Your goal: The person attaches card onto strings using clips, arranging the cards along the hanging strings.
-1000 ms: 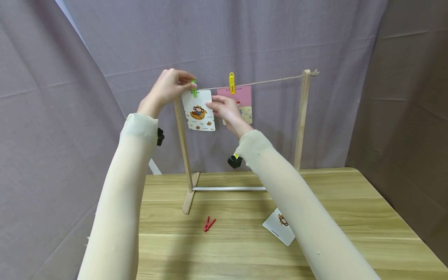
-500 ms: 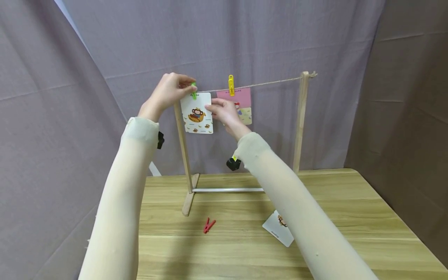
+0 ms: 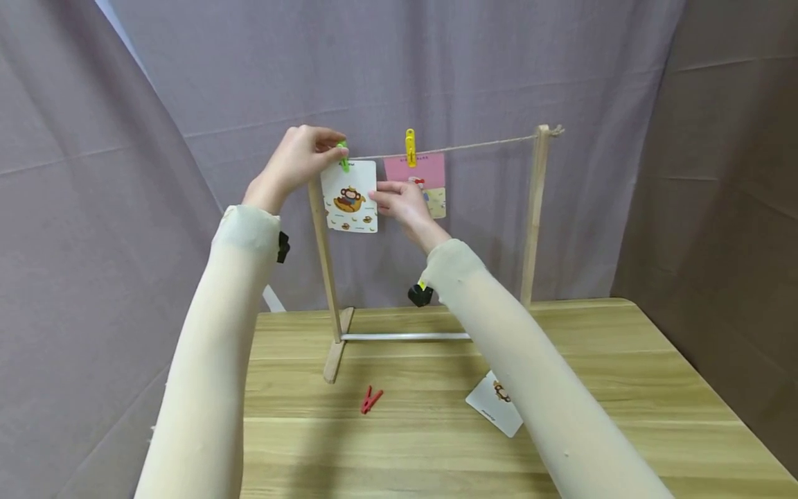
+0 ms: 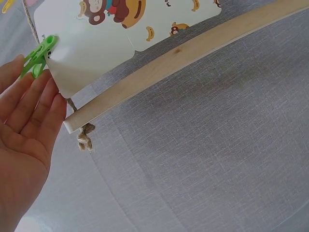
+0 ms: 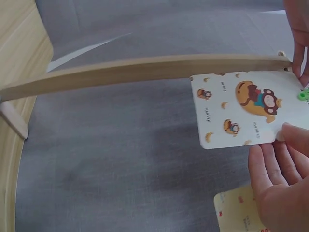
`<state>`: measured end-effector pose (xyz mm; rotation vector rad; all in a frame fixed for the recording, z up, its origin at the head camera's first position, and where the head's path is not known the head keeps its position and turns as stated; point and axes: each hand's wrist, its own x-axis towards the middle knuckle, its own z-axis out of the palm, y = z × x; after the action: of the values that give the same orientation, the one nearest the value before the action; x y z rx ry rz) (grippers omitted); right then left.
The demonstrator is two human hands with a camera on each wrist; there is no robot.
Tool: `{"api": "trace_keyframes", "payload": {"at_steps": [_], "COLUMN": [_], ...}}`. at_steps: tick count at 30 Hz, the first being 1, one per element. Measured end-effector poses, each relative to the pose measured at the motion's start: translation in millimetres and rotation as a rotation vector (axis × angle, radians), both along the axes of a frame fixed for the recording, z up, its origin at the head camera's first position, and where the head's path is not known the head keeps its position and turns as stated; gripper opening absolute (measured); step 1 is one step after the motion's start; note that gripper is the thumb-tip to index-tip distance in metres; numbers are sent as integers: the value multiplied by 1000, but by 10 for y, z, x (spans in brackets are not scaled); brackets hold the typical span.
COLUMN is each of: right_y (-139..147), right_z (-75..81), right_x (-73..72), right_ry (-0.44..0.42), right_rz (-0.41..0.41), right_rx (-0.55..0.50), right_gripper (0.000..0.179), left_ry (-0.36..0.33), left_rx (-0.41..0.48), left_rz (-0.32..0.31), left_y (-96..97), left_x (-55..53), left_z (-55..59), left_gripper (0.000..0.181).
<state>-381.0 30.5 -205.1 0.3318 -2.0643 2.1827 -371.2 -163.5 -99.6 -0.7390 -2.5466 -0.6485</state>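
My left hand [image 3: 298, 161] pinches a green clothespin [image 4: 42, 54] at the top edge of a white card with a monkey on a banana [image 3: 349, 208]. That card hangs by the left end of a twine line [image 3: 480, 145]. With thumb and fingers, my right hand [image 3: 404, 208] pinches the card's right edge; the right wrist view shows the thumb on its printed face. Just behind that hand, a yellow clothespin [image 3: 410, 148] holds a pink and yellow card [image 3: 431, 172] on the same line, partly hidden by my fingers.
The twine spans two wooden posts [image 3: 535, 222], joined low down by a white bar [image 3: 405, 337]. A red clothespin [image 3: 370, 400] lies on the wooden table [image 3: 399, 457]. Another monkey card [image 3: 492, 407] lies there too, partly under my right forearm. Grey curtains surround the table.
My right hand has slid slightly down the card's right edge. The card, tilted a second ago, hangs straighter. My left hand keeps its pinch on the green clothespin.
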Motion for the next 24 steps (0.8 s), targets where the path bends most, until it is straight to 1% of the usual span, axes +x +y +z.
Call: {"api": "trace_keyframes", "payload": {"at_steps": [5,9,13,17,24], "right_y": [55,126,214,299,448], "right_z": [-69,-136,-183,-181,-117], "right_x": [5,10,30,53,83], "right_ry": [12,42,49,56,59], "right_rz": [16,32,35,36,21], "right_rx": [9,18,44,54,89], "right_gripper": [40,37,34,31,28], "left_ry": [-1,-1,4,5,14], "left_rx": [13,24,29,36,38], "left_rz": [9,11,21,30,20], "left_y": [-13,-11,-13,-26,-47], "left_x": [7,13,23,31,45], "left_z": [1,3,10,28,36], "left_gripper": [42,42,42,40,38]}}
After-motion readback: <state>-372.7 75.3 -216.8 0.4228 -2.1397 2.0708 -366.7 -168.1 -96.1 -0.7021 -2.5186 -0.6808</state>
